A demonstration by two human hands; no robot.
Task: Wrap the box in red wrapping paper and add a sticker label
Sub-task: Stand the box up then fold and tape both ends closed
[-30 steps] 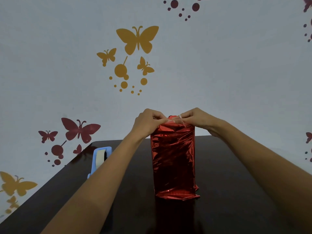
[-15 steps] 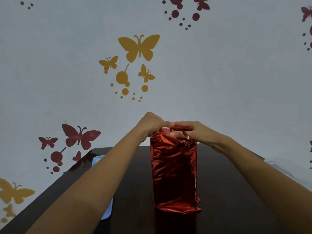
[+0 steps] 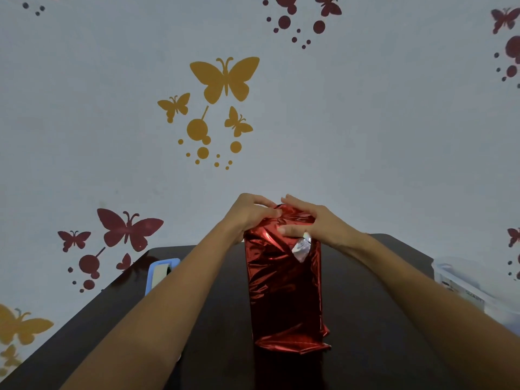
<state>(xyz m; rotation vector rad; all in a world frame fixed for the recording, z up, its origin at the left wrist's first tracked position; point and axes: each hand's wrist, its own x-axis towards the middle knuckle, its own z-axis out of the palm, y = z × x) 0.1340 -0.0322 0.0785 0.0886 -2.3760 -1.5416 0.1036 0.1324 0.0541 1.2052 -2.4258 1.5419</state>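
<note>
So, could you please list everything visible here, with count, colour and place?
shiny red foil-wrapped box: one, red, upright mid-table
small silver patch: one, silver, box front near the top
blue plastic tape dispenser: one, blue, left on table, partly behind left forearm
clear plastic container: one, clear, right edge
dark table: one, dark brown, under everything
butterfly wall stickers: several, yellow and dark red, pale wall
left hand: one, grips box's top left
right hand: one, presses box's top right

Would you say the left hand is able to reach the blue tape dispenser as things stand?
Probably yes: the tape dispenser lies beside the left forearm, nothing between. But the left hand holds the red wrapping paper and must let go first.
</note>
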